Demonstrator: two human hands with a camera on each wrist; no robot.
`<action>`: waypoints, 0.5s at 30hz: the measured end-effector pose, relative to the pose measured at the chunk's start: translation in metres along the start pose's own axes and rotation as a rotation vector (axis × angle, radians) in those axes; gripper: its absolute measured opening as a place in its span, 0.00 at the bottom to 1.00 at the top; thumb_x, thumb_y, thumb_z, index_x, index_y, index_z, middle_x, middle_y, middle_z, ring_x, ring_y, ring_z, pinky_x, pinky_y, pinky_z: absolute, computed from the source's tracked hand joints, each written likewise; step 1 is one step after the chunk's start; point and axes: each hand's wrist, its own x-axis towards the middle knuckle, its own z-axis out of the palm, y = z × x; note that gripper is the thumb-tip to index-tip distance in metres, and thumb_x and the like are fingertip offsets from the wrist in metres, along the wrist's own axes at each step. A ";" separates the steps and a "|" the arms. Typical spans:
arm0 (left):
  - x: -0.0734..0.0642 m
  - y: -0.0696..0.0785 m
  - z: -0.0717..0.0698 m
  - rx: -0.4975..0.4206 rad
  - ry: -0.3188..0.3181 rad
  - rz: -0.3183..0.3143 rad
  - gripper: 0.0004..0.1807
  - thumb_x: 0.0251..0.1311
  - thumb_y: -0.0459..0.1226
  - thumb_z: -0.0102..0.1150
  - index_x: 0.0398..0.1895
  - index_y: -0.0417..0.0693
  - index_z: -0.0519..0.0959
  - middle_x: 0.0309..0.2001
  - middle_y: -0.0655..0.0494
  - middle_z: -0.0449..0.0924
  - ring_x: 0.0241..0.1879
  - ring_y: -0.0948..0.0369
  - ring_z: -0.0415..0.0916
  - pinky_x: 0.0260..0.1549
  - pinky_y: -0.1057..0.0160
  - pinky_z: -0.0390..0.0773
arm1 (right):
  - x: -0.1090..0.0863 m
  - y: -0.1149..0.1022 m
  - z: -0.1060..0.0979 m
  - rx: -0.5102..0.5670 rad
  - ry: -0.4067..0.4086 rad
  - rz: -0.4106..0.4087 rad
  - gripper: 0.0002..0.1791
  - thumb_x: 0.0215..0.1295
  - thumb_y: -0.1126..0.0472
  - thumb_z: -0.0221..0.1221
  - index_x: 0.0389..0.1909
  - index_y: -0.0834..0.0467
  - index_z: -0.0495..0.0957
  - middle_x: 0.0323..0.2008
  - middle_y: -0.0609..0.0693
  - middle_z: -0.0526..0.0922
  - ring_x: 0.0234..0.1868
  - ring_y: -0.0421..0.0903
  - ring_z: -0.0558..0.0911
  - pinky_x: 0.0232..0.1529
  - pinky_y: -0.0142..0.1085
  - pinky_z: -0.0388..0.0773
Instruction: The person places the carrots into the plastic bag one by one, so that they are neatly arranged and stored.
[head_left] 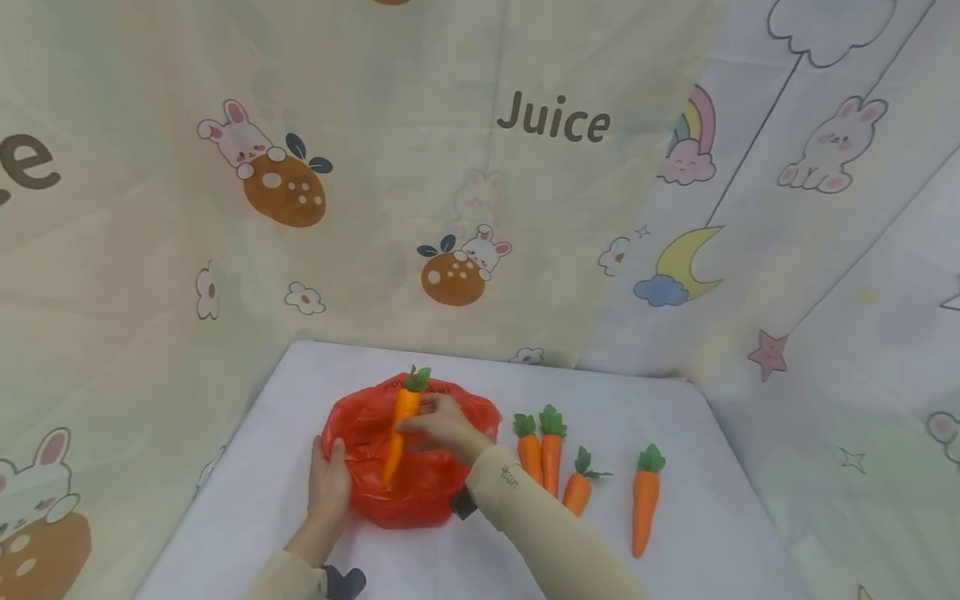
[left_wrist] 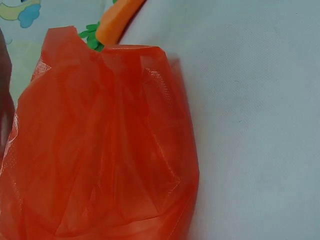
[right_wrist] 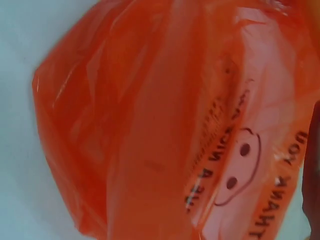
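A red plastic bag (head_left: 408,508) with black print stands open on the white table. My left hand (head_left: 330,487) grips the left side of its rim. Over the mouth of the bag, my right hand (head_left: 444,429) pinches a carrot (head_left: 405,408) between thumb and fingers. Its green leaves point up, and the tip slants down toward the inside. The bag (left_wrist: 105,145) fills much of the left wrist view. A smiling face and lettering show through the bag (right_wrist: 160,130) in the right wrist view, where a blurred finger (right_wrist: 312,175) is at the edge.
Several carrots lie right of the bag: two side by side (head_left: 551,454), a partly hidden one (head_left: 577,493) by the right sleeve, and one farther right (head_left: 645,512). A printed cloth (head_left: 480,167) hangs behind and beside the white table (head_left: 712,500).
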 end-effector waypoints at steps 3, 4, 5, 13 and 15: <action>0.000 0.000 0.000 0.002 -0.005 0.002 0.42 0.80 0.54 0.30 0.79 0.46 0.21 0.80 0.39 0.25 0.78 0.39 0.30 0.72 0.37 0.41 | 0.009 0.008 0.011 -0.019 0.048 -0.014 0.34 0.60 0.61 0.73 0.64 0.61 0.68 0.48 0.54 0.81 0.43 0.50 0.84 0.49 0.52 0.84; 0.000 0.000 0.000 0.001 -0.006 0.006 0.42 0.80 0.54 0.30 0.79 0.46 0.22 0.80 0.39 0.25 0.78 0.39 0.29 0.72 0.37 0.41 | 0.011 0.010 0.014 -0.029 0.061 -0.016 0.34 0.60 0.62 0.72 0.65 0.62 0.68 0.48 0.54 0.81 0.43 0.50 0.84 0.48 0.51 0.84; 0.000 0.000 0.000 -0.002 -0.006 0.010 0.42 0.81 0.53 0.30 0.79 0.46 0.22 0.80 0.40 0.24 0.78 0.40 0.29 0.72 0.37 0.40 | 0.014 0.013 0.017 -0.033 0.073 -0.015 0.34 0.60 0.62 0.72 0.65 0.62 0.68 0.47 0.54 0.81 0.42 0.50 0.84 0.46 0.49 0.85; 0.001 -0.002 0.004 0.004 -0.004 0.024 0.41 0.80 0.44 0.36 0.79 0.45 0.23 0.80 0.40 0.25 0.78 0.40 0.31 0.72 0.39 0.43 | 0.024 0.029 0.034 -0.133 0.120 0.060 0.33 0.62 0.59 0.72 0.64 0.62 0.68 0.42 0.53 0.80 0.38 0.50 0.83 0.45 0.46 0.86; 0.002 -0.002 0.005 0.002 -0.007 0.027 0.42 0.80 0.40 0.38 0.79 0.45 0.23 0.80 0.40 0.26 0.78 0.39 0.33 0.72 0.40 0.44 | 0.027 0.032 0.037 -0.137 0.129 0.081 0.32 0.61 0.59 0.72 0.63 0.61 0.69 0.42 0.53 0.79 0.38 0.50 0.82 0.47 0.47 0.85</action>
